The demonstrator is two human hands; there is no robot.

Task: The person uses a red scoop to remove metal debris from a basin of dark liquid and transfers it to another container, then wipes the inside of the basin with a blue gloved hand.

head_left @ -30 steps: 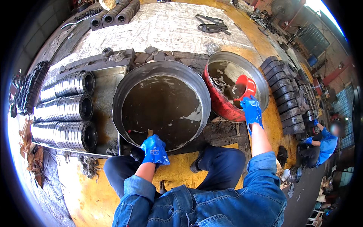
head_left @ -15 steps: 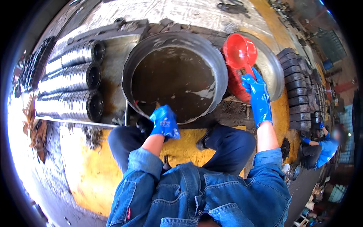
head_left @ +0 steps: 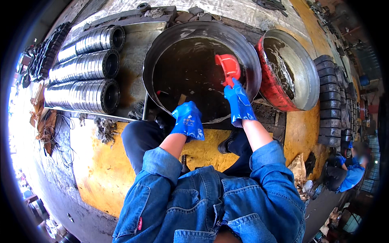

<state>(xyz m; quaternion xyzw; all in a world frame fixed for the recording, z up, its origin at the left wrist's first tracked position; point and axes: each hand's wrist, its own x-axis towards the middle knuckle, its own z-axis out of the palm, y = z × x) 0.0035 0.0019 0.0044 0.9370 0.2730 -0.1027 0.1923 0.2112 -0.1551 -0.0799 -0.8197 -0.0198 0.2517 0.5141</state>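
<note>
My right hand [head_left: 240, 106], in a blue rubber glove, is closed round the handle of a red plastic dipper [head_left: 229, 68]. The dipper is tilted over the right part of a large round metal tub [head_left: 150, 69] of dark, murky liquid. At the tub's near rim my left hand [head_left: 187, 118], gloved alike, is closed. A short tan, wood-like piece [head_left: 182, 99] shows beyond its fingers; the rest of that thing is hidden. To the right stands a smaller metal basin [head_left: 304, 81], red outside, with some murky liquid in it.
Left of the tub, a metal tray [head_left: 135, 54] bears three rows of shiny metal rings [head_left: 81, 97]. Dark stacked ring-shaped parts [head_left: 329, 101] stand beyond the basin. Yellow board [head_left: 97, 170] lies under my feet. A co-worker in blue [head_left: 351, 176] sits at far right.
My right hand has carried the dipper left from above the smaller basin to the large tub, tipping it over. My left hand stays closed by the near rim. The view has shifted slightly.
</note>
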